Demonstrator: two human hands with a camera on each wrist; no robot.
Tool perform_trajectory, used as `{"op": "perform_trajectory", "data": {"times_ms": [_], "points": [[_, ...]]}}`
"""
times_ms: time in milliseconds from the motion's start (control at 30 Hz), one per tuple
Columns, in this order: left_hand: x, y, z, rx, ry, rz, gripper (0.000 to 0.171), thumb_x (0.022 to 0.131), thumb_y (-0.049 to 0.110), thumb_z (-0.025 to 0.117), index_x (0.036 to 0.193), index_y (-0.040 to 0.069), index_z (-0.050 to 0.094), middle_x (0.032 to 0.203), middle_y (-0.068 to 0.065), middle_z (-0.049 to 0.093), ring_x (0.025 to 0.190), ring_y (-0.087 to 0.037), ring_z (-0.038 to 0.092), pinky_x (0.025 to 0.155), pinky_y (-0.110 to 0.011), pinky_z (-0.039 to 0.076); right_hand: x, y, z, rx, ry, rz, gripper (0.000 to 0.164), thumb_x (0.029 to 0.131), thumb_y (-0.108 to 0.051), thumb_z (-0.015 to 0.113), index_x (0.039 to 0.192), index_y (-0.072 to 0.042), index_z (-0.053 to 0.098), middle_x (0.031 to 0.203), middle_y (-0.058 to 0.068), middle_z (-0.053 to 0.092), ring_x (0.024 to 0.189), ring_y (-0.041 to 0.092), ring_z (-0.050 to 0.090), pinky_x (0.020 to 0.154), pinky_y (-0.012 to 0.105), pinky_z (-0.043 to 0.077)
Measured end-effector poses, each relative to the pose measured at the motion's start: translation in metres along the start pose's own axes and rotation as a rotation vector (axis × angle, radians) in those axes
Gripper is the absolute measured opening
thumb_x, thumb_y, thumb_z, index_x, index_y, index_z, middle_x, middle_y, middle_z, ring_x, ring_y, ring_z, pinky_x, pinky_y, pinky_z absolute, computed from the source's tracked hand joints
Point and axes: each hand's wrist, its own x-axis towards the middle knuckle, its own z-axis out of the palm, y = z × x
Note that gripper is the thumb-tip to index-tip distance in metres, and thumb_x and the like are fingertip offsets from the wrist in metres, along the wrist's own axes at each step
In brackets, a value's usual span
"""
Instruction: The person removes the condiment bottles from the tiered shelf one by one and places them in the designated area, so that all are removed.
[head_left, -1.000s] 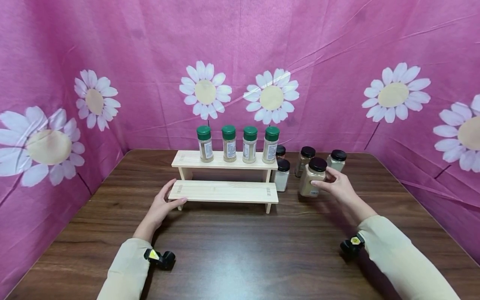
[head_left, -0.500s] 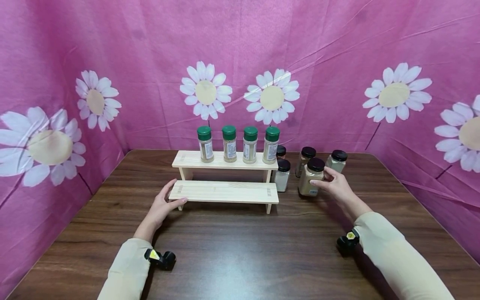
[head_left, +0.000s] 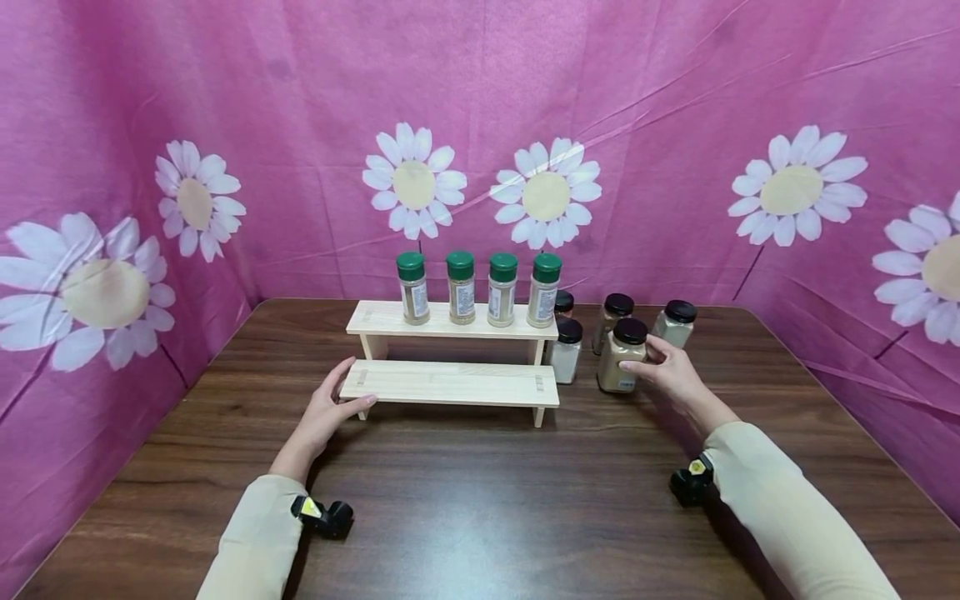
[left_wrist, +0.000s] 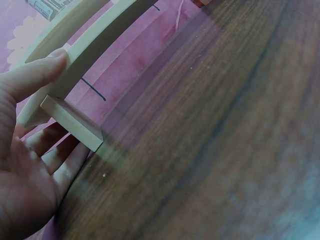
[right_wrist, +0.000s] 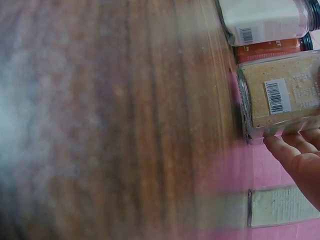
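In the head view, a two-tier wooden spice rack (head_left: 457, 385) stands mid-table. My left hand (head_left: 322, 417) grips the left end of its lower tier. The left wrist view shows the thumb (left_wrist: 47, 72) on top of the board and the other fingers below, beside the leg. To the right of the rack, my right hand (head_left: 669, 377) holds a square glass jar (head_left: 612, 371) of tan powder with a black lid. The jar is upright; in the right wrist view fingers (right_wrist: 285, 150) lie along its side, and its barcode label (right_wrist: 277, 96) shows.
Several green-capped spice bottles (head_left: 502, 302) line the upper tier. Around the held jar stand a white-filled jar (head_left: 564, 360), a dark-lidded brown jar (head_left: 606, 327) and a pale jar (head_left: 673, 329). An orange-filled jar (right_wrist: 270, 48) is partly hidden. A pink flowered cloth (head_left: 480, 125) hangs behind the table.
My right hand and the tan jar have shifted slightly left. The left hand and the rack stay where they were.
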Motion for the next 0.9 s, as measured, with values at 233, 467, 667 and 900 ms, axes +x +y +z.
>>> {"op": "perform_trajectory", "data": {"times_ms": [233, 467, 667, 900], "points": [[0.0007, 0.0003, 0.0002, 0.006, 0.003, -0.004, 0.077, 0.075, 0.008, 0.066, 0.136, 0.006, 0.019, 0.124, -0.020, 0.040, 0.101, -0.016, 0.041, 0.086, -0.028, 0.029, 0.0012, 0.0033, -0.0004, -0.017, 0.007, 0.024, 0.040, 0.073, -0.006, 0.068, 0.106, -0.022, 0.051, 0.089, -0.018, 0.059, 0.081, 0.000, 0.053, 0.065, 0.016, 0.042], [0.0000, -0.0005, -0.0004, 0.013, 0.001, -0.006, 0.077, 0.076, 0.009, 0.066, 0.137, 0.006, 0.018, 0.125, -0.019, 0.039, 0.102, -0.017, 0.040, 0.087, -0.031, 0.028, 0.0014, 0.0052, -0.0018, -0.007, 0.007, 0.062, 0.042, 0.075, -0.008, 0.067, 0.112, -0.015, 0.050, 0.090, -0.019, 0.057, 0.082, -0.001, 0.053, 0.064, 0.018, 0.042], [0.0006, -0.0012, -0.0007, 0.016, -0.002, -0.004, 0.078, 0.076, 0.009, 0.065, 0.137, 0.007, 0.017, 0.126, -0.019, 0.038, 0.105, -0.021, 0.038, 0.088, -0.032, 0.027, 0.0021, 0.0039, -0.0027, -0.013, 0.000, 0.075, 0.048, 0.076, -0.009, 0.065, 0.119, -0.004, 0.045, 0.090, -0.019, 0.056, 0.081, 0.000, 0.052, 0.064, 0.020, 0.043], [0.0002, -0.0004, -0.0007, 0.007, 0.001, -0.003, 0.077, 0.076, 0.008, 0.065, 0.137, 0.007, 0.018, 0.126, -0.019, 0.038, 0.105, -0.021, 0.038, 0.090, -0.034, 0.026, 0.0054, 0.0056, -0.0055, -0.023, -0.027, 0.104, 0.053, 0.077, -0.011, 0.065, 0.123, -0.002, 0.041, 0.090, -0.019, 0.056, 0.082, 0.000, 0.052, 0.065, 0.021, 0.043]]}}
